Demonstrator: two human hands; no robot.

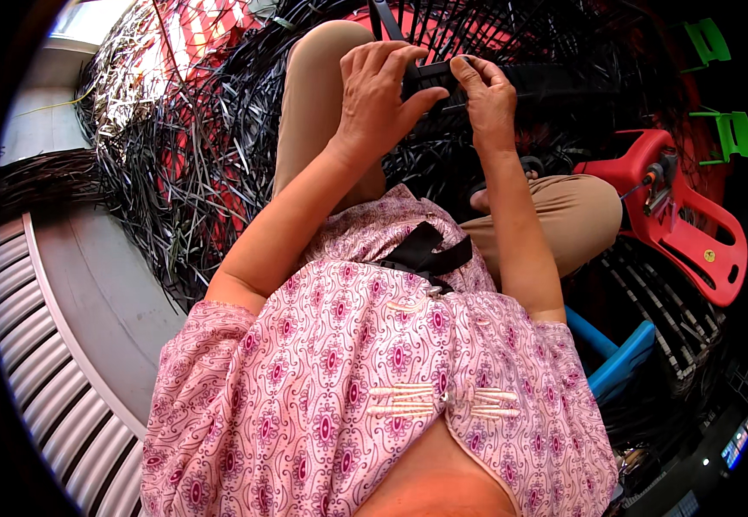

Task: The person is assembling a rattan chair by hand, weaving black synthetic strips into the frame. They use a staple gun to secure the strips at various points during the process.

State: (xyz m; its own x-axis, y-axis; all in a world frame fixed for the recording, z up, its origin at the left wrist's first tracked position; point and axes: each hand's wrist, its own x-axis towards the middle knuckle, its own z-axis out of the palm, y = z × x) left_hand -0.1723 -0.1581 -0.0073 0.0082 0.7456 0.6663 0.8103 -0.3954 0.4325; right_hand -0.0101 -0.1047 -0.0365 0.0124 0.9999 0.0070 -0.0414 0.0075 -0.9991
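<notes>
Two hands hold a black strip up over the knees.

The left hand (pixel 374 95) curls around the strip (pixel 430 76); the right hand (pixel 488 96) pinches its end, keeping it steady above the pile of strips (pixel 193 164).

I see a heap of loose black strips (pixel 193 164) spread over the floor on my left, a red plastic frame (pixel 693 233) on the right, a blue bar (pixel 620 358) below it, and two green clips (pixel 723 86) beyond.

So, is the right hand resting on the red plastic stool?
No: the right hand pinches the black strip bundle together with the left hand.
</notes>
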